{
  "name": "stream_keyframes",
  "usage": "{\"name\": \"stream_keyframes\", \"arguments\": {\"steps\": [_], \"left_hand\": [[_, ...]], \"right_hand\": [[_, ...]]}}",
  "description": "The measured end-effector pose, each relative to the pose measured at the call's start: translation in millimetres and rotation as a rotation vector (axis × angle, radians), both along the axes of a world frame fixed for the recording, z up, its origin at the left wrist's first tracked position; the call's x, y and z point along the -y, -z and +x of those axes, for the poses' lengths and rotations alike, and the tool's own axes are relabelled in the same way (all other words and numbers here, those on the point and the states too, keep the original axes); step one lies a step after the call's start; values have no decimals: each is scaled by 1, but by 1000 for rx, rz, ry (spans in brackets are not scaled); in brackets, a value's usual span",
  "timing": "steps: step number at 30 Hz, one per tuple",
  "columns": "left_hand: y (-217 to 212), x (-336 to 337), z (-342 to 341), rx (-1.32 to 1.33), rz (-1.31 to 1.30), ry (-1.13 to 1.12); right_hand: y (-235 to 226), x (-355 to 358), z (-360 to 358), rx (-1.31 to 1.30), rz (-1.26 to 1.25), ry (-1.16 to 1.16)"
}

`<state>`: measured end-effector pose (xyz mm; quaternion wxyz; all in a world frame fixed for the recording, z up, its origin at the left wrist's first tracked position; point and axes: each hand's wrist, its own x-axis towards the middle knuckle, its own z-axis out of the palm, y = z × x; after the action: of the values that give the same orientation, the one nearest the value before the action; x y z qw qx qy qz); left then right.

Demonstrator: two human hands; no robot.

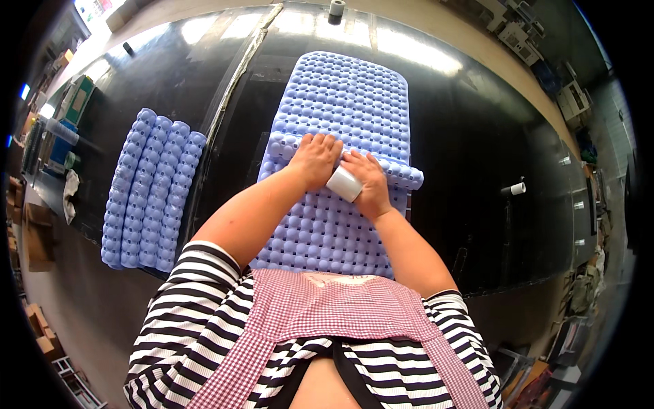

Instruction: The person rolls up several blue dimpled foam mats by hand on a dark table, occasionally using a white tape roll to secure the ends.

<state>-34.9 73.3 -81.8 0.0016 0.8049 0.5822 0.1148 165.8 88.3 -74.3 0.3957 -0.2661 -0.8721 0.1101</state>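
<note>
A lavender-blue bubbled mat (346, 92) lies lengthwise on the black table in front of me. Across its middle runs a tight roll of the same bubbled material (407, 176); whether it is part of the mat beneath cannot be made out. My left hand (316, 162) presses on the roll near its middle, fingers bent over the top. Close beside it, my right hand (368, 185) holds a white roll of tape (345, 184) on its thumb side, with its fingertips against the mat roll. The palm sides of both hands are hidden.
Several finished mat rolls (151, 194) lie side by side on the table to my left. A small white roll (518, 189) sits at the right, another (336, 8) at the far edge. A pale seam (235, 78) runs along the black tabletop (470, 225). Boxes (76, 99) stand far left.
</note>
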Motion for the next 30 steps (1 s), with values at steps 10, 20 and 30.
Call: {"name": "stream_keyframes", "arguments": {"steps": [10, 20, 30], "left_hand": [[-50, 31, -28, 264, -57, -216], [-173, 240, -296, -130, 589, -1109], [-105, 313, -421, 490, -208, -1250]], "right_hand": [[-41, 116, 97, -452, -1237, 45], [44, 128, 312, -383, -910, 779], [40, 113, 320, -269, -1138, 1024]]}}
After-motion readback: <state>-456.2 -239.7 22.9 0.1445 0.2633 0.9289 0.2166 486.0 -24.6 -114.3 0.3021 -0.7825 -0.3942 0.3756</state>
